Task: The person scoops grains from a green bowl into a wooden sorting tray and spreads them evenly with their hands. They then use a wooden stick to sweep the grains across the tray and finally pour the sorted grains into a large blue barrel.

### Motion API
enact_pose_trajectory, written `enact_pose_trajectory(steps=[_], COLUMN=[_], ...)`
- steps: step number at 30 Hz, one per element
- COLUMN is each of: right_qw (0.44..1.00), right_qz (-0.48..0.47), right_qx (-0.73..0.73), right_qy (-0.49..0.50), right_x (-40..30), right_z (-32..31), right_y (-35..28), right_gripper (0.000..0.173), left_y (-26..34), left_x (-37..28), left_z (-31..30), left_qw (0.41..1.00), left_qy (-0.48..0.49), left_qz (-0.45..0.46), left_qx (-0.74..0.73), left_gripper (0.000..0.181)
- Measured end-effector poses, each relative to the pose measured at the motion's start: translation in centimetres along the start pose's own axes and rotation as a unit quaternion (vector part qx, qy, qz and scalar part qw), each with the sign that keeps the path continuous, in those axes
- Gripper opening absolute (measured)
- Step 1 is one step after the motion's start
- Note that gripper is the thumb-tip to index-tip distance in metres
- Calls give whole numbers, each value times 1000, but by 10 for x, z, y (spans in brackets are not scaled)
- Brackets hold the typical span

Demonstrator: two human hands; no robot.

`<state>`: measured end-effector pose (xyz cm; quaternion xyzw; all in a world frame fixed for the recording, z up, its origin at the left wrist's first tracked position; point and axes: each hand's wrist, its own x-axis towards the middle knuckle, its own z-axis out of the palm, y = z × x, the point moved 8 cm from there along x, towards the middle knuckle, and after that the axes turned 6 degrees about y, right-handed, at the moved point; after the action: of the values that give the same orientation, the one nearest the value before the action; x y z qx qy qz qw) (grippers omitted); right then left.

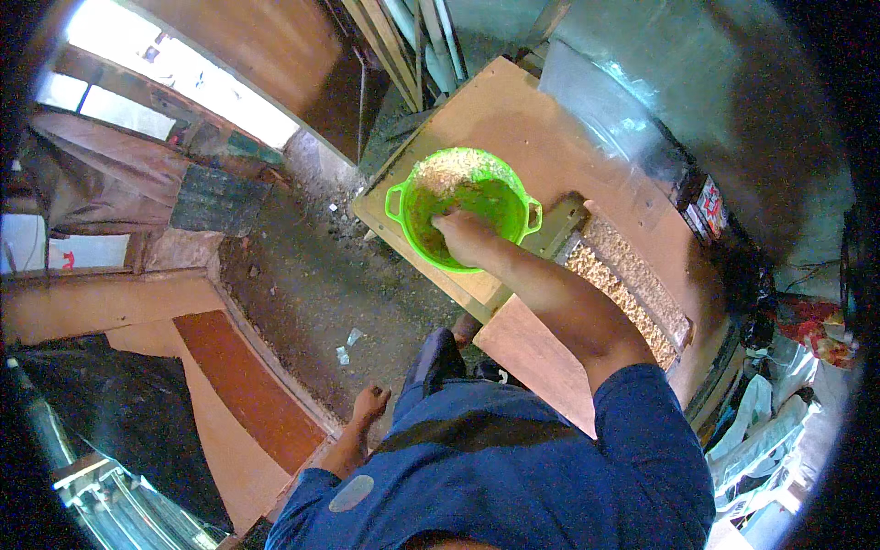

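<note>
A bright green plastic basin [528, 214] with two loop handles stands near the corner of the wooden table. Pale flakes or grains [460, 168] are heaped against its far inner wall, and its lower inside is largely bare green. Inside the basin, my right hand [467, 237] reaches low with curled fingers; whether anything is in them is hidden. Down by my side, over the floor, hangs my left hand [371, 403], its fingers bent and no object visible in it. Right of the basin lies a long narrow tray [622, 280] with pale crumbly pieces in two strips, partly behind my forearm.
The wooden table [509, 103] carries a clear plastic sheet [598, 103] at its far side and a printed box [705, 206] near the wall. A pinkish board [536, 350] lies at the near edge. Poles [412, 48] lean behind; scraps [347, 344] litter the dirt floor.
</note>
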<state>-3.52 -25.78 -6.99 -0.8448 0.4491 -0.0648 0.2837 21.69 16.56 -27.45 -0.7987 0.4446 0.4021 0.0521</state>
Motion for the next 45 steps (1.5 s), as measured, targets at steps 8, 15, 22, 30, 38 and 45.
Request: enact_pose_trajectory(steps=[8, 15, 22, 30, 38, 45], right_qw=[973, 951, 823, 647, 671, 677], right_qz=[93, 107, 201, 417, 560, 552], right_qx=[207, 247, 451, 308, 99, 69], right_qy=[26, 151, 280, 559, 476, 483], right_x=[18, -3, -181, -487, -565, -567], right_z=[22, -26, -111, -72, -86, -118], right_y=[14, 23, 75, 208, 235, 213], right_gripper=[28, 18, 16, 15, 19, 21], left_y=[-76, 4, 35, 58, 132, 132], left_x=[12, 46, 87, 114, 77, 72], left_z=[43, -26, -44, -26, -28, -23], left_qw=[995, 979, 991, 992, 988, 977], left_qy=[-51, -33, -44, -74, -79, -104], left_qz=[-79, -64, -14, 86, 54, 68], left_qx=[-27, -192, -129, -54, -122, -174], left_gripper=[52, 40, 38, 38, 42, 36])
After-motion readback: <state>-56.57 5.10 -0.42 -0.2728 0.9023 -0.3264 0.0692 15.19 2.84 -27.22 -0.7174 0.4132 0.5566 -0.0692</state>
